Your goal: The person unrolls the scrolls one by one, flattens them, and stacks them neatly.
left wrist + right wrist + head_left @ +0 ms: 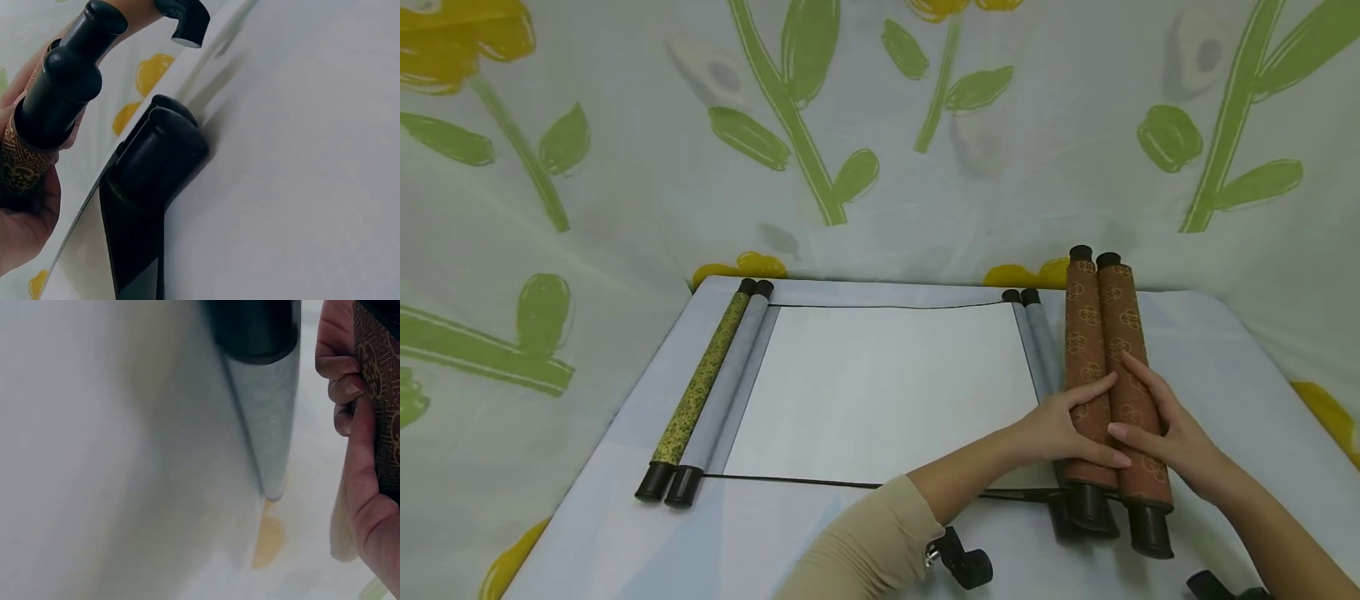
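Observation:
Two brown scrolls with a flower pattern and black end knobs lie side by side at the right of the head view. My left hand (1060,429) grips the left brown scroll (1086,333), thumb and fingers around its lower part. The right brown scroll (1123,325) is held by my right hand (1180,442), its fingers spread along the outer side. Both scrolls are raised over the right end of an unrolled white scroll (887,383). Its grey right-hand rolls (1041,342) are partly hidden beneath my left hand. Black knobs (162,156) of those rolls appear below in the left wrist view.
At the left end of the white scroll lie a yellow-green patterned roll (703,379) and a grey roll (730,375), both black-tipped. A pale cloth covers the table (775,542). Behind it hangs a curtain (1037,183) with green leaves and yellow flowers.

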The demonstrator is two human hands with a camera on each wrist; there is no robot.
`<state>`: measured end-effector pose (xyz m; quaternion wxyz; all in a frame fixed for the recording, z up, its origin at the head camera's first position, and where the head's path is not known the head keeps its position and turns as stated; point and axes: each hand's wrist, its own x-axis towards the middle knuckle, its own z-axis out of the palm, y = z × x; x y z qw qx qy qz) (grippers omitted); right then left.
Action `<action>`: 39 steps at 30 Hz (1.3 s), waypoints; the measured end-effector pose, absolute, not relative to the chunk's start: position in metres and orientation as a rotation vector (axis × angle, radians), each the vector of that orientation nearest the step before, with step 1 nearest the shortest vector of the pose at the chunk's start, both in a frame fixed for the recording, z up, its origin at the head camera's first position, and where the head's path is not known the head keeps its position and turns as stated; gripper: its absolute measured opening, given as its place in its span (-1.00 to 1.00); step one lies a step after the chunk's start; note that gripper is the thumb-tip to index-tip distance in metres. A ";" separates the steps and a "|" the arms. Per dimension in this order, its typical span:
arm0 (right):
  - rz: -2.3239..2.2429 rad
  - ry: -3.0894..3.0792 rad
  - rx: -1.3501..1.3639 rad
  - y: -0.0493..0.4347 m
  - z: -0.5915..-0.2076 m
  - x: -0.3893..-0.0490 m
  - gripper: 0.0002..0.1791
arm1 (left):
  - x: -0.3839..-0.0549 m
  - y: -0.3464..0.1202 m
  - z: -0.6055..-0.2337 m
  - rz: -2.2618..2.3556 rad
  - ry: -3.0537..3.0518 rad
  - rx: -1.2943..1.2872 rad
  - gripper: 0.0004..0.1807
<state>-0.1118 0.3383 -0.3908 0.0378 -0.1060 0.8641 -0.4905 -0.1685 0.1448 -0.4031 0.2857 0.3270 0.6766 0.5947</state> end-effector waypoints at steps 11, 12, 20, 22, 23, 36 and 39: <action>-1.533 2.624 -0.135 0.312 -0.373 -0.134 -0.10 | -0.166 0.127 -0.401 1.643 1.800 0.835 0.01; -1.549 2.606 -0.131 0.310 -0.373 -0.135 -0.10 | -0.166 0.125 -0.401 1.643 1.812 0.824 0.01; -1.593 2.549 -0.149 0.290 -0.372 -0.139 -0.02 | -0.159 0.110 -0.399 1.645 1.885 0.754 0.02; -1.614 2.533 -0.166 0.284 -0.372 -0.140 0.00 | -0.158 0.104 -0.398 1.618 1.927 0.749 0.03; -1.620 2.533 -0.173 0.281 -0.371 -0.140 0.00 | -0.158 0.101 -0.397 1.604 1.949 0.752 0.04; -1.707 2.483 -0.272 0.251 -0.366 -0.146 -0.02 | -0.156 0.072 -0.383 1.451 2.191 0.694 0.22; -1.698 2.508 -0.283 0.245 -0.365 -0.148 -0.05 | -0.156 0.067 -0.380 1.456 2.221 0.656 0.21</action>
